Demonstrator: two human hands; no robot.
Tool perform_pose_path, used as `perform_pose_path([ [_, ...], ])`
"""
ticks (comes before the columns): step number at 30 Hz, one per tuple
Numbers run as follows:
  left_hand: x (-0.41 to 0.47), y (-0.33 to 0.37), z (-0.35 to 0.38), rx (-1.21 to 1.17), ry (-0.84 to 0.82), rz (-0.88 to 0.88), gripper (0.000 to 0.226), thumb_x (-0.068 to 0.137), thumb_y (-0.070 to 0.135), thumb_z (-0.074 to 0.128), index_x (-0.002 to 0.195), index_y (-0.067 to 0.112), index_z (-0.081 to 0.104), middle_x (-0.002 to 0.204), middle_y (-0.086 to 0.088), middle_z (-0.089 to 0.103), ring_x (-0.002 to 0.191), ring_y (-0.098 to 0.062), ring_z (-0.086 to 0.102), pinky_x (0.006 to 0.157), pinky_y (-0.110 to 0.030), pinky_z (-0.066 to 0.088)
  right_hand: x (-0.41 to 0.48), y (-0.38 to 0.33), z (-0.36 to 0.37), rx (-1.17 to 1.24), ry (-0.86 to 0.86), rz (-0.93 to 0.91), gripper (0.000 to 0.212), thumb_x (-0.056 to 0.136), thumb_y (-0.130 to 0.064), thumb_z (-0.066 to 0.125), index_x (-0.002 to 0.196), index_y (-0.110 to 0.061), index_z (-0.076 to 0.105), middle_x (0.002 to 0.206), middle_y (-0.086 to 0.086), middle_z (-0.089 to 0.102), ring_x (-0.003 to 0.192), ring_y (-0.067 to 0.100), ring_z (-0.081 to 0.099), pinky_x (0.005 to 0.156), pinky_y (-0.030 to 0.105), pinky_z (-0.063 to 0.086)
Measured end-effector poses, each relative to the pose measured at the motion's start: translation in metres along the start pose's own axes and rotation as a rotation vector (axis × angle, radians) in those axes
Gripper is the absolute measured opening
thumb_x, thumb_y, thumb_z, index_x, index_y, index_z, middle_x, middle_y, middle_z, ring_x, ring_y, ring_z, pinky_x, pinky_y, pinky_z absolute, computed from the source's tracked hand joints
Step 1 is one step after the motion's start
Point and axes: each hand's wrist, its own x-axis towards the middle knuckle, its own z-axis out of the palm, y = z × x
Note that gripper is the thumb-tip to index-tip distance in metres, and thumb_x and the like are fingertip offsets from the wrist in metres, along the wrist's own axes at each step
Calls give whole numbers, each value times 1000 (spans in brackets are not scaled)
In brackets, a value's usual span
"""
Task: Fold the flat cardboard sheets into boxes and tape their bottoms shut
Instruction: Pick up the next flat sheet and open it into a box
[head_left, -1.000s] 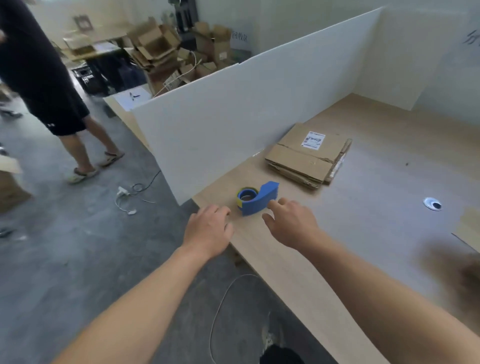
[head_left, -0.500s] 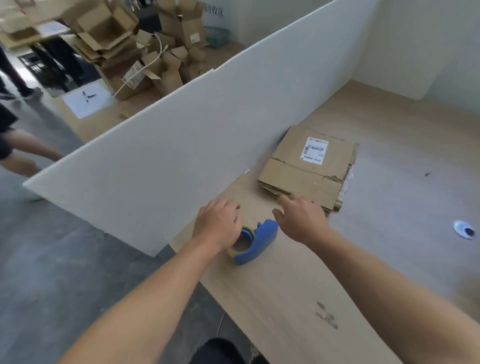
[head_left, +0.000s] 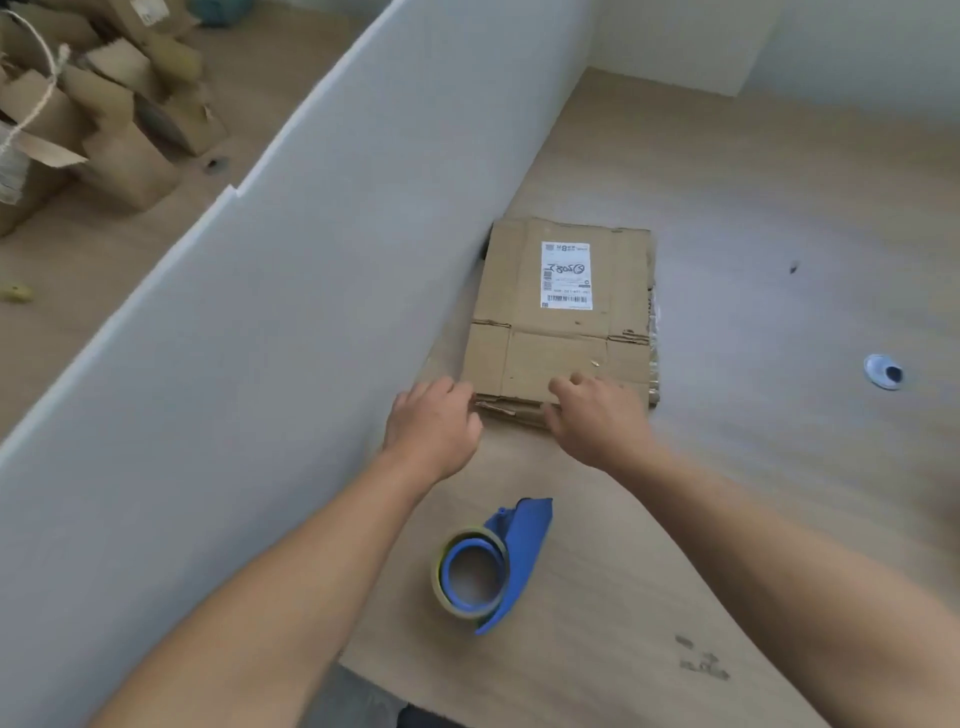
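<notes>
**Both hands at the near edge of the cardboard stack**

We had our hands on the stack of flat cardboard sheets (head_left: 561, 317), which lay on the table (head_left: 753, 493) with its left edge close against the white partition (head_left: 260, 338). A white shipping label (head_left: 566, 275) sat on the top sheet, toward the far end.

Our right hand (head_left: 597, 421) was on the near edge of the stack. Its fingers were curled over the top sheet and the thumb was against the layered front edge, pinching it. Our left hand (head_left: 431, 426) was at the near left corner, between the stack and the partition, with its fingers curled toward the corner. We saw it from the back, so we could not tell whether it gripped the cardboard or only touched it.

The blue tape dispenser (head_left: 493, 561) lay on its side between our forearms, nearer to us than the stack and apart from it, close to the table's near edge.

The partition shut off the whole left side. To the right of the stack the tabletop ran open and bare as far as a small round cable grommet (head_left: 883, 371), well apart from the cardboard. A few dark marks (head_left: 701, 665) showed on the wood near the front edge. Beyond the partition, a pile of torn cardboard boxes (head_left: 104, 130) rested on another surface.
</notes>
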Motion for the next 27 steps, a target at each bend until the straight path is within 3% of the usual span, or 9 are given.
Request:
perform_pose_path([
  [5,57,2,4,63,-67,104,34,96,31,44,125,19,57,129,-4,56,119,-28,50,95,-38,37,16,16,3,2,-25,176,29,99,-39,40,109,-16,54,113,8,57,100,34,58,72,39,35],
  [9,83,9,8,-29,-20,23,41,95,30,47,134,20,52,136,-6,51,124,-30,45,97,-38,37,25,34,8,54,-18,344,31,97,-38,43,117,-17,55,121,8,53,113,35,49,80,41,43],
  [14,86,13,23,-161,-89,-62,53,94,30,51,145,21,38,151,-9,33,131,-34,38,105,-42,36,31,49,22,482,-15,675,48,95,-40,51,137,-19,41,147,14,32,132,37,30,105,48,35],
  [17,78,14,29,-244,-96,-90,56,96,29,52,149,19,35,159,-10,21,138,-35,29,112,-40,28,26,50,25,629,61,735,62,96,-35,56,149,-14,32,147,17,37,135,36,33,112,42,28],
  [22,58,20,26,-254,-44,-58,52,97,30,53,146,17,40,160,-12,19,140,-34,23,113,-40,27,-2,46,16,839,371,713,66,93,-20,61,151,-27,31,135,3,49,124,20,47,101,25,33],
  [25,38,29,23,-307,4,-36,51,97,29,55,145,15,43,159,-10,23,139,-33,25,113,-39,27,-22,46,8,1199,522,776,68,92,-18,63,148,-39,33,117,-13,57,101,17,62,91,33,52],
  [27,27,41,20,-414,55,-50,49,95,26,57,142,14,47,154,-9,31,137,-30,30,111,-34,28,-33,50,3,1562,574,830,68,91,-14,65,147,-37,35,114,-9,61,94,15,65,90,40,55],
])
